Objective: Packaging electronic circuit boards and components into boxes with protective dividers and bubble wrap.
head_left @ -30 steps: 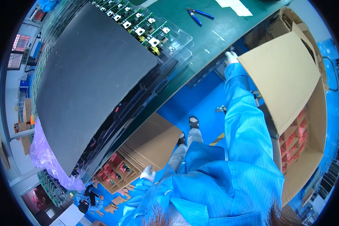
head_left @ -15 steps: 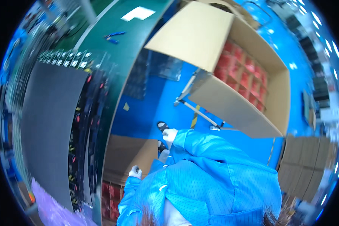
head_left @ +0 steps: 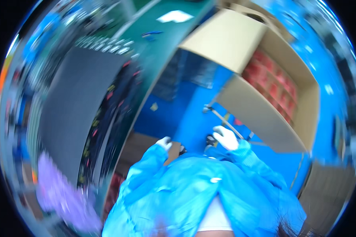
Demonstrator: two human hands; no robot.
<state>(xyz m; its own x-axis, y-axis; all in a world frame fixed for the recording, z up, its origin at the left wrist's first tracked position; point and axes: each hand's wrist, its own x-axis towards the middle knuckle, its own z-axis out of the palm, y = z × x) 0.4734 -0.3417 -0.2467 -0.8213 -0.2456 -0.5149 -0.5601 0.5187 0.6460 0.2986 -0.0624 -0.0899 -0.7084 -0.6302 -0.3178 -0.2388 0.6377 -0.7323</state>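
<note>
My left hand (head_left: 164, 143), in a white glove, hangs in front of my blue jacket near a brown cardboard flap (head_left: 173, 153). Its fingers are loosely bent and a little apart, and nothing shows in them. On the other side, my right hand (head_left: 225, 137), also white-gloved, is held out beside the lower flap of a large open carton (head_left: 310, 102). The fingers of this hand are apart from the thumb with nothing between them. Red-wrapped items (head_left: 271, 81) fill the carton's divided cells. Motion blur softens both hands.
To the left, a green-topped bench (head_left: 158, 51) bears a dark grey panel (head_left: 77, 106), blue-handled pliers (head_left: 151, 34) and a white sheet (head_left: 175, 16). A purple bag (head_left: 65, 193) lies at its near end. Stacked cardboard (head_left: 326, 197) stands at right. The carton rests on a metal-legged stand (head_left: 221, 118).
The view has swung, so bench and carton appear farther right. Both hands have come up and farther apart in front of my body; my right hand has moved nearer the carton's flap.
</note>
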